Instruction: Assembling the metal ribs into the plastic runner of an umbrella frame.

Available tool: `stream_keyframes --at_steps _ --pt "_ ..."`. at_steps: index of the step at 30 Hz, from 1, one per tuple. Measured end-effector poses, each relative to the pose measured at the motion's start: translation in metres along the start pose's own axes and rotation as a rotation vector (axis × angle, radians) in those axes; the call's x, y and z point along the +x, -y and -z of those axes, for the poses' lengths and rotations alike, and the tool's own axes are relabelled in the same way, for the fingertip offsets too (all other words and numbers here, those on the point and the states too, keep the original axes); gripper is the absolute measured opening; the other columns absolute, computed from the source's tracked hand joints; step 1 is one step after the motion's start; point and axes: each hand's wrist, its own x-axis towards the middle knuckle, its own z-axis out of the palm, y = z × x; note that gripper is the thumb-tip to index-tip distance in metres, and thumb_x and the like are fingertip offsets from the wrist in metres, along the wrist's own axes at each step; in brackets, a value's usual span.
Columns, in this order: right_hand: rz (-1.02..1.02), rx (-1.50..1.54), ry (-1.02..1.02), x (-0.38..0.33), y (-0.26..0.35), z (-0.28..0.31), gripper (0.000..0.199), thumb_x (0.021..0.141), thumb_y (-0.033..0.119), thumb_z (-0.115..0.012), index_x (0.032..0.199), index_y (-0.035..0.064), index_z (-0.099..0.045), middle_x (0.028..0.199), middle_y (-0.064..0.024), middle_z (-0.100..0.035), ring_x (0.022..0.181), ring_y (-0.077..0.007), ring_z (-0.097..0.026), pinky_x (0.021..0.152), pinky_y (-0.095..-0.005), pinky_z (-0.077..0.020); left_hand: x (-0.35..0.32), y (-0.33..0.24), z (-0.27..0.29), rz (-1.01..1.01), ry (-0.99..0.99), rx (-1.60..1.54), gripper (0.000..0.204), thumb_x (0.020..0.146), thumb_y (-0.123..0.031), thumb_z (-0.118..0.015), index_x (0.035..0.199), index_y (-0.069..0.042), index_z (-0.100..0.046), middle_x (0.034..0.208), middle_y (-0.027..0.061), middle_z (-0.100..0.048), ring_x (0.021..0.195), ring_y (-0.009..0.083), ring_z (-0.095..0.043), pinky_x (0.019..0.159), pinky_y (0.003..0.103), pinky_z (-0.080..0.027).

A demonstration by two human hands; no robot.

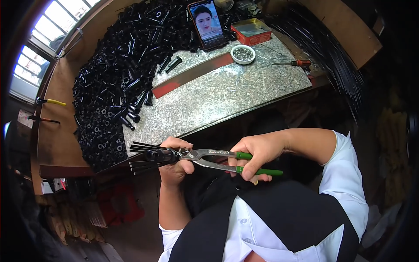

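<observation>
My left hand is closed round a black umbrella runner, a tube-shaped piece lying sideways just off the table's near edge. Several thin black ribs stick out from it toward the left. In my right hand is a pair of end-cutting pincers with green handles, gripped from the right side. The jaws meet the runner's right end between my left thumb and fingers, where thin bright wire shows. Whether the jaws are fully closed on the wire is too small to tell.
A large pile of black runners covers the table's left. Beyond the speckled tabletop stand a phone, a red tin and a white bowl of small metal bits. A reddish bar, a screwdriver and black rods lie around.
</observation>
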Motion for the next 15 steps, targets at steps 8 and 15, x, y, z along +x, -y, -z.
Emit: stream_keyframes --at_steps 8,15 --pt "0.483 -1.264 -0.737 0.003 0.003 -0.011 0.025 0.093 0.018 -0.052 0.109 -0.0013 -0.051 0.093 -0.0162 -0.058 0.082 -0.0319 -0.06 0.073 -0.0397 -0.0481 0.003 -0.002 0.003 0.085 -0.191 -0.051 0.065 0.058 -0.049 -0.082 0.092 0.002 -0.057 0.085 0.0016 -0.053 0.071 0.0083 -0.05 0.064 0.022 -0.039" --pt "-0.042 -0.181 -0.205 0.003 0.007 -0.019 0.026 0.092 0.024 -0.059 0.099 0.0 -0.051 0.074 -0.0068 -0.062 0.059 -0.0125 -0.061 0.052 -0.0255 -0.0488 0.003 0.002 0.003 -0.029 -0.068 -0.141 0.061 0.069 -0.049 -0.078 0.093 0.001 -0.052 0.084 0.0059 -0.052 0.07 0.0144 -0.055 0.062 0.027 -0.047"
